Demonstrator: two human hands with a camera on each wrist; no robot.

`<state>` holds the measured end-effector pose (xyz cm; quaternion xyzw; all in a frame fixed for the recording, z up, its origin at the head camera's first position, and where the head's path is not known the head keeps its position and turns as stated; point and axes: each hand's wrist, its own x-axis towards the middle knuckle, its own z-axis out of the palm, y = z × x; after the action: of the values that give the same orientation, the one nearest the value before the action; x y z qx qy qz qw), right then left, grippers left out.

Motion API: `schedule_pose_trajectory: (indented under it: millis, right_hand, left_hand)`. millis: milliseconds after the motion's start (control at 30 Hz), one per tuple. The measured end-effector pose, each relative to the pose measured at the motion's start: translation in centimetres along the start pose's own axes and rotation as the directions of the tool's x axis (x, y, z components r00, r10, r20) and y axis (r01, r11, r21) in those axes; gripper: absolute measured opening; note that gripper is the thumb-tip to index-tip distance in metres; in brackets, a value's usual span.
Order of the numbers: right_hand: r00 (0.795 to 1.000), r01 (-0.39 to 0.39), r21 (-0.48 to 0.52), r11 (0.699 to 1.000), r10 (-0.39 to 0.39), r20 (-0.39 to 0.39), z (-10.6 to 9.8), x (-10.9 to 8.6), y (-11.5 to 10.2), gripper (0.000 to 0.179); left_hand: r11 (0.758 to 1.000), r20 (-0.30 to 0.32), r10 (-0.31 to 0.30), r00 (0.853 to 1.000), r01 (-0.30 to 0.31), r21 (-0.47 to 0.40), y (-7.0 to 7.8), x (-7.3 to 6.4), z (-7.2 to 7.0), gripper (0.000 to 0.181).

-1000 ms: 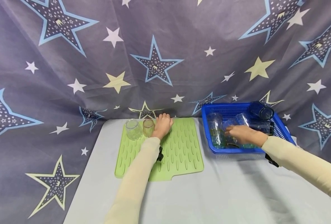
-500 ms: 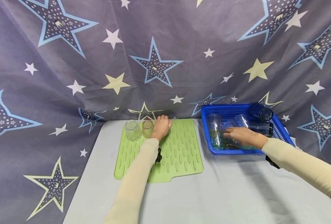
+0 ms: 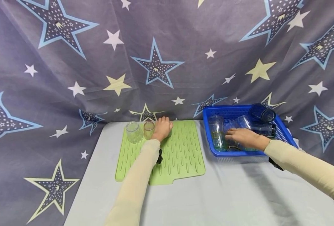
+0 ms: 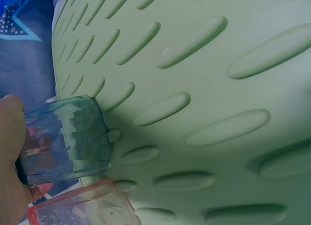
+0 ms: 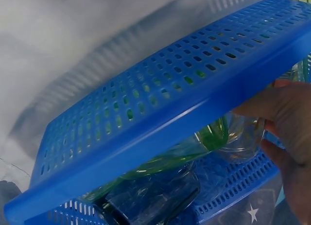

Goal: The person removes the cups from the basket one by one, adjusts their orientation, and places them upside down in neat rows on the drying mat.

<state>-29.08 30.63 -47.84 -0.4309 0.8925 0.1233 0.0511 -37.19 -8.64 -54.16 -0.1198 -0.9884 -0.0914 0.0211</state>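
Observation:
My left hand (image 3: pixel 162 128) grips a blue-tinted glass (image 4: pixel 73 142) by one end, and the glass's other end meets the green ridged mat (image 3: pixel 183 157). In the head view the hand hides that glass. Close beside it stands a small pinkish-amber glass (image 3: pixel 149 130), with a wider clear glass (image 3: pixel 134 133) to its left. My right hand (image 3: pixel 244 138) reaches over the near rim of the blue basket (image 3: pixel 226 153). Its thumb and fingers curl round a clear glass (image 5: pixel 240 142) inside, partly hidden by the hand and basket wall.
Several other glasses lie in the basket: a tall clear one (image 3: pixel 216 125) at the left, dark blue ones (image 3: pixel 258 111) at the back right, and a green-tinted one (image 5: pixel 214 135). A white-covered table (image 3: pixel 212 201) bears everything. A star-patterned curtain (image 3: pixel 195 75) hangs right behind.
Both hands stay nearly in place, the left on the mat and the right in the basket. The head view has shifted very slightly.

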Motion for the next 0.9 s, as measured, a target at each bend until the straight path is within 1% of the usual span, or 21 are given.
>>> schedule_pose_trajectory:
  millis: [100, 267, 500, 600, 900]
  right_hand:
    - [1.000, 0.019, -0.027, 0.999, -0.019, -0.012, -0.01, -0.07, 0.05, 0.058]
    - [0.999, 0.046, -0.062, 0.997, -0.046, -0.008, -0.09, -0.10, 0.04, 0.056]
    - [0.998, 0.067, -0.077, 0.995, -0.067, 0.009, -0.20, -0.31, -0.13, 0.053]
    - [0.996, 0.087, -0.096, 0.992, -0.087, 0.008, -0.41, -0.43, -0.18, 0.051]
    - [0.982, 0.166, -0.194, 0.967, -0.180, -0.052, -0.26, 0.00, 0.38, 0.053]
  left_hand:
    - [1.000, 0.012, -0.002, 1.000, 0.002, -0.001, -0.01, -0.03, 0.12, 0.039]
    - [1.000, 0.019, -0.013, 1.000, 0.013, 0.012, 0.07, -0.04, 0.36, 0.040]
    - [1.000, 0.011, -0.017, 1.000, 0.017, 0.008, 0.30, -0.22, 0.44, 0.037]
    - [1.000, 0.008, -0.017, 1.000, 0.017, 0.011, 0.32, -0.23, 0.39, 0.037]
    - [0.999, 0.012, -0.020, 1.000, 0.019, 0.026, 0.01, 0.21, 0.38, 0.040]
